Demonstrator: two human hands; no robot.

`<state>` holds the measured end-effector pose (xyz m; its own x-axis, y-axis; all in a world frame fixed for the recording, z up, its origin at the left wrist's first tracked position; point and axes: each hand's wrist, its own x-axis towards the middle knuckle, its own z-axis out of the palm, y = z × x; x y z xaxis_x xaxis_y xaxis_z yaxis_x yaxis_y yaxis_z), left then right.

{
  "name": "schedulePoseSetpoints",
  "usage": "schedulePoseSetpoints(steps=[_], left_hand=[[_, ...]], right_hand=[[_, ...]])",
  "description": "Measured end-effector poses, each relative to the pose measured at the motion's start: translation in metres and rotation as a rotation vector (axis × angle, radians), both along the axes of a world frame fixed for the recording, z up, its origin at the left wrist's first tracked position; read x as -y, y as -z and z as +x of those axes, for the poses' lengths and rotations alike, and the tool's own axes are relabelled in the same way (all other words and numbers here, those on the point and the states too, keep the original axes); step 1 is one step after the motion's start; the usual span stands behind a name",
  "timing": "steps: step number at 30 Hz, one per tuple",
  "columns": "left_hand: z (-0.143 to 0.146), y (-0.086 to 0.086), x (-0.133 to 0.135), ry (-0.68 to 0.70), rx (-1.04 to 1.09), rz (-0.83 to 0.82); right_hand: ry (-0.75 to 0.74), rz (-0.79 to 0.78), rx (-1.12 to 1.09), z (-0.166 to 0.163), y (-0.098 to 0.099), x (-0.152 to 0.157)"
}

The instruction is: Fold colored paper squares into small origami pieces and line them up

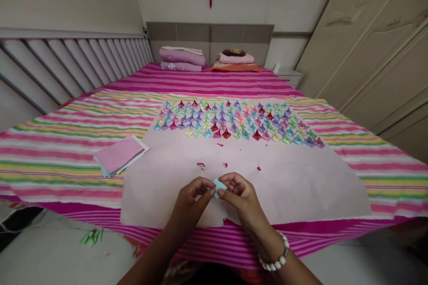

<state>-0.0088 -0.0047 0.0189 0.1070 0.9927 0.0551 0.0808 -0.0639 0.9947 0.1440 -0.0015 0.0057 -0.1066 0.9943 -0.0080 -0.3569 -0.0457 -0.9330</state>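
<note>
Between my two hands is a small light-blue folded paper [219,185], held over the near part of a pale sheet [301,187]. My left hand [195,197] pinches its left edge between thumb and finger. On the other side, my right hand [241,194] grips the paper's right edge the same way; a white bead bracelet [277,258] circles that wrist. Farther up the sheet stand rows of small folded paper pieces [222,118] in many colours. To the left lies a stack of pink, white and blue paper squares [120,155].
The pale sheet has ragged holes [200,165] showing dark pink. It lies on a bed with a striped cover [60,151]. Folded bedding [182,58] rests by the headboard [210,38]. A railing [76,62] runs along the left, and green paper [92,237] is on the floor.
</note>
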Motion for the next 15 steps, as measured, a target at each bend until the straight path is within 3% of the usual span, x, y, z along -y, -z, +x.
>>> schedulePoseSetpoints(steps=[7, 15], left_hand=[[-0.0065, 0.0015, -0.0063, 0.084, 0.112, -0.027], [-0.0079, -0.0008, -0.006, 0.064, -0.136, 0.206]], right_hand=[[0.005, 0.011, -0.024, 0.0031, -0.0017, -0.0037], [0.038, -0.011, -0.001, 0.005, 0.0002, -0.0057]])
